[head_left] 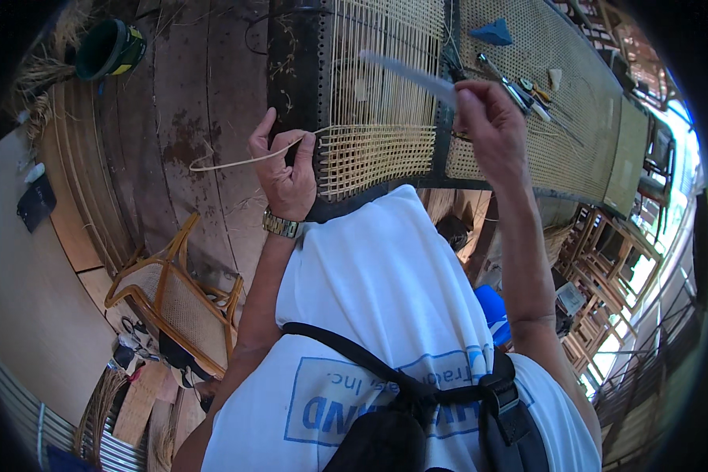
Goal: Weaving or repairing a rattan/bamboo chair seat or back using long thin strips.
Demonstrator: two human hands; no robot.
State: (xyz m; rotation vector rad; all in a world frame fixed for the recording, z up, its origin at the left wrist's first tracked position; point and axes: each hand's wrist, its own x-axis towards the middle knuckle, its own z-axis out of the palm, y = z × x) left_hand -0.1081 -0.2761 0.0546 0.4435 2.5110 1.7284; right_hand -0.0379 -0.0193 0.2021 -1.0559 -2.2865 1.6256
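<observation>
A dark frame [295,79] with a row of holes along its edge lies before me. Pale cane strands [385,47] are stretched across it, and the part nearest me is woven into an open grid [377,161]. At the frame's left edge, my left hand [287,177] pinches a loose cane strand [240,163] between thumb and finger; the strand's free end loops out to the left. My right hand [492,130], raised over the right side, grips one end of a long, flat, whitish strip [409,75]. The strip is blurred, and its exact kind is unclear.
On the finished cane panel [574,118] at right lie a blue cloth [492,31] and several hand tools [519,90]. A dark green bucket [106,51] stands on the plank floor [185,118] at upper left. A rattan chair [173,291] is at lower left; wooden chair frames [606,259] are stacked at right.
</observation>
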